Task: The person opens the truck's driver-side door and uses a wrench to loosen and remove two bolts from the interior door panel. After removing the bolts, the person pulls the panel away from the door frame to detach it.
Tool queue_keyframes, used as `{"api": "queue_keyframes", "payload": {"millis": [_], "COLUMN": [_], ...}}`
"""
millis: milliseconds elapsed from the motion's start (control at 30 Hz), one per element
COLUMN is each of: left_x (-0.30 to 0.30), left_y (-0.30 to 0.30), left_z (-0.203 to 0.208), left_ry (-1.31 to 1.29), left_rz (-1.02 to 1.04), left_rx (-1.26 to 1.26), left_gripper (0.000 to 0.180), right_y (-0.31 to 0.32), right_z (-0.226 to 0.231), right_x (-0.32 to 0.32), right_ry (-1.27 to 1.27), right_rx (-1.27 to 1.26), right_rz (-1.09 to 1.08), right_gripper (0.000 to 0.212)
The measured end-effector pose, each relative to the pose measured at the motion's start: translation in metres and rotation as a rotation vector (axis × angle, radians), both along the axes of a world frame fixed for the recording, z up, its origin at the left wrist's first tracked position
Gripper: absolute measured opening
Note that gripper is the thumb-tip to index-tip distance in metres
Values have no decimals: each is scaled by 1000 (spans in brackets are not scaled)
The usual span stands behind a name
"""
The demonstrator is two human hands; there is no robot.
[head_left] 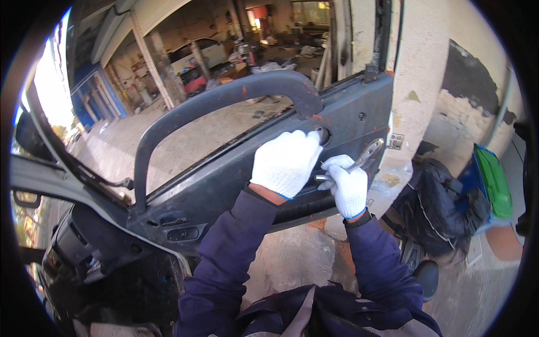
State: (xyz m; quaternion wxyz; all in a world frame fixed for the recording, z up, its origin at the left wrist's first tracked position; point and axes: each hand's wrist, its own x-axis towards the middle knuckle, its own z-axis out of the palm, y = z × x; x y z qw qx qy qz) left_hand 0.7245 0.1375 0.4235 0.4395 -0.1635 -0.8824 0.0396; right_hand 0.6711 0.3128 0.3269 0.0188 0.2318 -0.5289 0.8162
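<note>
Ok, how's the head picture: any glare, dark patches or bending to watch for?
Head view: the daylight at far left is washed out white; head view: the cabin floor sinks into shadow; head view: the metal tool in the right hand catches pale highlights; head view: straight edges bend near the rim.

Grab bar (230, 90) blocking above hands (286, 162), gap between forearms (229, 241)

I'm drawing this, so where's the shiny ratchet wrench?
Right of centre in the head view: the ratchet wrench is in the right hand, before the dark door panel, beside the left hand.
</note>
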Motion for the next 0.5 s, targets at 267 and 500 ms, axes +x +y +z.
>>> {"api": "queue_keyframes", "payload": {"millis": [267, 500], "left_x": [5, 1], "left_y": [51, 75], "left_z": [8, 9], "left_ry": [-160, -218], "left_rz": [290, 424], "left_rx": [62, 124], "left_gripper": [17, 15], "right_y": [17, 23], "right_z": [-1, 0], "right_x": [-14, -18], "right_ry": [172, 138], "right_rx": [92, 52], "right_rz": [123, 150], "right_gripper": [21, 18]}}
